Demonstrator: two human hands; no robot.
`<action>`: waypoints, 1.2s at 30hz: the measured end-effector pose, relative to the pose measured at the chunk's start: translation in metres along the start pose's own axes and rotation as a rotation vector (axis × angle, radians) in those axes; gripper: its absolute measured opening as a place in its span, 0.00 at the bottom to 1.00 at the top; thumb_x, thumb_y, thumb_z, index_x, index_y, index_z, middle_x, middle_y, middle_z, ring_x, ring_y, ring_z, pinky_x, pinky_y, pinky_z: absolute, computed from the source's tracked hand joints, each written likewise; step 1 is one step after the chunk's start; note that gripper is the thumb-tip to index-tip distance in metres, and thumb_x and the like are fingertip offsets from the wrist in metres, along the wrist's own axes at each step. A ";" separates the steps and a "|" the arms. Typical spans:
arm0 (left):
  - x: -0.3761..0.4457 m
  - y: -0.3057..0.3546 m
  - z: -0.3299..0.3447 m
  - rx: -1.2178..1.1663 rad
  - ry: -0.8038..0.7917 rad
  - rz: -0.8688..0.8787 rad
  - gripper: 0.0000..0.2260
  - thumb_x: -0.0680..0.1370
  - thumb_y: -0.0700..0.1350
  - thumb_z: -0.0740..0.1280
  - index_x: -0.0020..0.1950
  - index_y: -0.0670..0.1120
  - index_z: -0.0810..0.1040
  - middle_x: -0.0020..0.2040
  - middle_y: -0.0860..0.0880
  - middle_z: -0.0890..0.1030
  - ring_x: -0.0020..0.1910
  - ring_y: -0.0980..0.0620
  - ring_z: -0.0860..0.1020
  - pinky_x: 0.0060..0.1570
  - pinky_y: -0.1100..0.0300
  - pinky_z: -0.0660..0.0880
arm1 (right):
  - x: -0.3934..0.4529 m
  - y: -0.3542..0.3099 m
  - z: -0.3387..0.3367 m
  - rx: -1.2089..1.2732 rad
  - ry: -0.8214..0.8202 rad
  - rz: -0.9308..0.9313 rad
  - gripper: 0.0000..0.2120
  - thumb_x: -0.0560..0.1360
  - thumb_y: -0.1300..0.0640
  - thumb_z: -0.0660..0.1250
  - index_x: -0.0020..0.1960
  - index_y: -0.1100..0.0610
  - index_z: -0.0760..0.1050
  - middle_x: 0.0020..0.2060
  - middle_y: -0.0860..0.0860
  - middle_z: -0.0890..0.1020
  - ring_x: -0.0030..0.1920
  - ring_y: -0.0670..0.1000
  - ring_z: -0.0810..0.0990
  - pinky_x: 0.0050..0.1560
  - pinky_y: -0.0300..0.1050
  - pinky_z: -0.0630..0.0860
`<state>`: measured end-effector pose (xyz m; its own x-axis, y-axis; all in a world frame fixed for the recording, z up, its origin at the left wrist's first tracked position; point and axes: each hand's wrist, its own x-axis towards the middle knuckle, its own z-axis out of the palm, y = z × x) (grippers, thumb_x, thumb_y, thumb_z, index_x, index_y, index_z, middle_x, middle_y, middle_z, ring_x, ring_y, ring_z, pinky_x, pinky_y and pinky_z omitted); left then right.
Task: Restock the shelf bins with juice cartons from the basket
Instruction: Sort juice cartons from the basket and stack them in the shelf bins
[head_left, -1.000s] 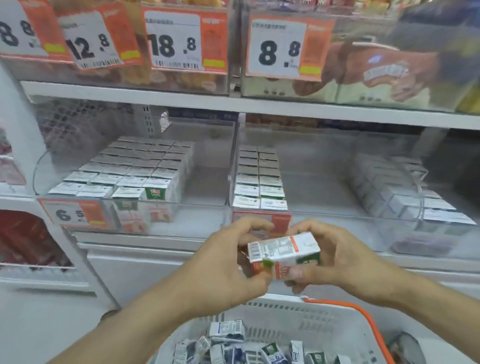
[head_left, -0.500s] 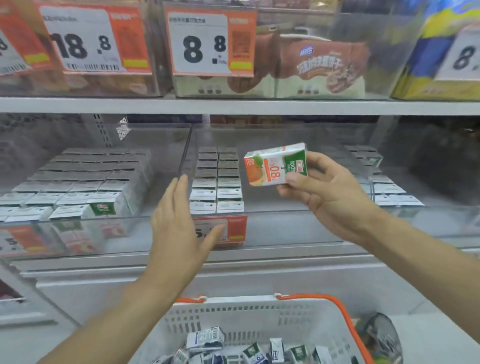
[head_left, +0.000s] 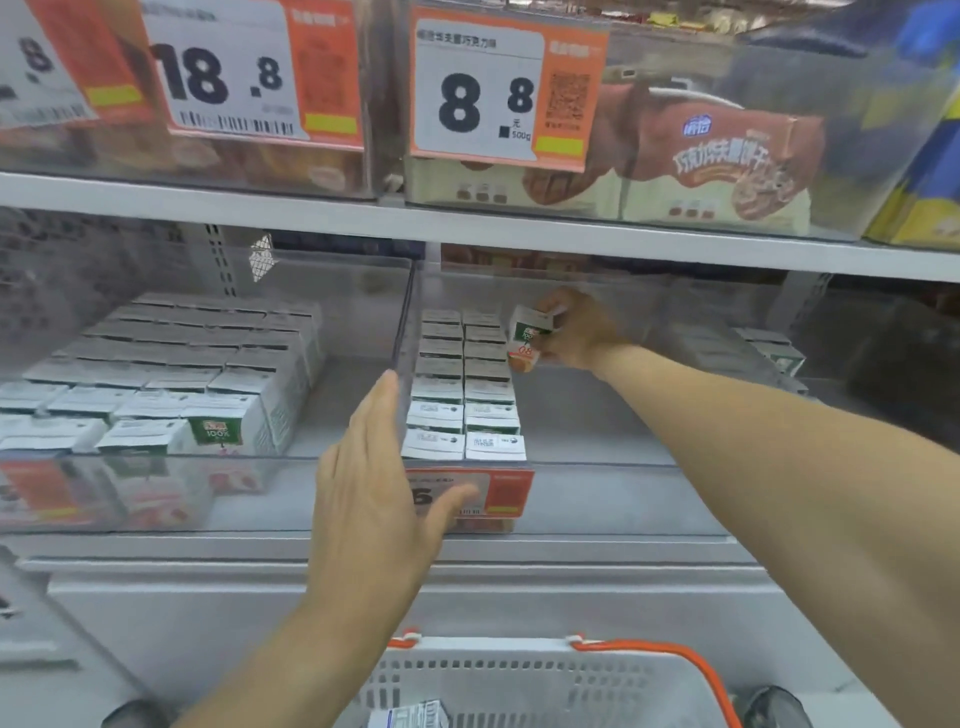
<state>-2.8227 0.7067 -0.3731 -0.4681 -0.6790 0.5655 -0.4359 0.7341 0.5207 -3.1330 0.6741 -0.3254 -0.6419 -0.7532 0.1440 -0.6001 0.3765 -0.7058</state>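
1. Shelf (head_left: 467, 228): its clear middle bin (head_left: 597, 462) lies ahead of both hands, two rows of cartons (head_left: 465, 384) along its left wall, bare floor to their right.
2. Basket (head_left: 545, 675): below both wrists, one carton visible at the frame's lower edge.
3. Right hand (head_left: 582, 332): deep inside the bin, fingers curled round a carton (head_left: 527, 338). The carton hangs tilted, long axis near upright, just right of the rows' far end; this hand is far nearer the empty slot. Half a second ago it held the carton sideways, out in front of the bin.
4. Left hand (head_left: 379, 493): fingers straight, holding nothing, by the bin's front left corner, much as before.
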 end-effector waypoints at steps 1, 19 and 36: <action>0.000 -0.001 0.000 -0.005 0.013 0.016 0.47 0.67 0.60 0.74 0.79 0.44 0.56 0.74 0.47 0.67 0.70 0.51 0.63 0.65 0.67 0.54 | 0.007 0.002 0.006 -0.017 -0.020 -0.001 0.22 0.68 0.63 0.78 0.60 0.54 0.76 0.54 0.53 0.80 0.54 0.56 0.81 0.54 0.52 0.82; -0.001 -0.005 -0.028 -0.078 -0.129 0.021 0.42 0.72 0.48 0.76 0.79 0.46 0.57 0.77 0.48 0.63 0.74 0.46 0.65 0.72 0.54 0.62 | -0.219 -0.046 -0.066 0.098 -0.095 -0.358 0.07 0.75 0.63 0.71 0.45 0.52 0.78 0.35 0.47 0.83 0.32 0.48 0.83 0.34 0.35 0.74; -0.092 0.028 -0.015 0.313 -1.205 0.098 0.11 0.78 0.54 0.67 0.56 0.49 0.77 0.47 0.56 0.79 0.42 0.57 0.73 0.44 0.61 0.68 | -0.377 0.135 0.044 -0.202 -1.009 0.148 0.13 0.76 0.52 0.72 0.59 0.55 0.79 0.50 0.51 0.84 0.48 0.54 0.84 0.52 0.48 0.80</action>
<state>-2.7801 0.7896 -0.4006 -0.8426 -0.3129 -0.4383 -0.4458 0.8619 0.2416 -2.9510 0.9851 -0.5060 -0.0731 -0.7584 -0.6476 -0.6765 0.5148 -0.5266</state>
